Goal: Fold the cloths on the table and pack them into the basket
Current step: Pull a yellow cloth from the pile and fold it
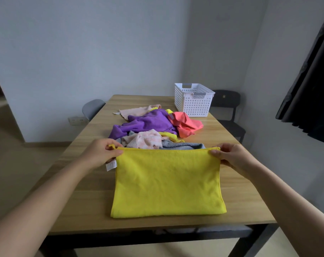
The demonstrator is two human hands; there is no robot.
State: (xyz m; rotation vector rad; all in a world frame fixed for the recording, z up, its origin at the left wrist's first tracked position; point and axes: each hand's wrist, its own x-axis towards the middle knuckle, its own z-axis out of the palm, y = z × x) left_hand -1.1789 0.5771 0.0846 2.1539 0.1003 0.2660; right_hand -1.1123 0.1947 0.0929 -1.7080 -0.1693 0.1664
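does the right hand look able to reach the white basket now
Probably, once freed: the right hand pinches the yellow cloth, and only bare tabletop lies between it and the basket.

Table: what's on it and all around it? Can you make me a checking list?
Surface: wooden table, cloths along its middle.
Job's things: yellow cloth lies flat in front; pile of cloths unfolded behind it; white basket at the far right corner, no cloth seen inside.
Clutter: nothing seen.
Hands: left hand and right hand each pinch a far corner of the yellow cloth.
Cables: nothing seen.
Surroundings: grey chair, black chair, dark curtain, wall socket.
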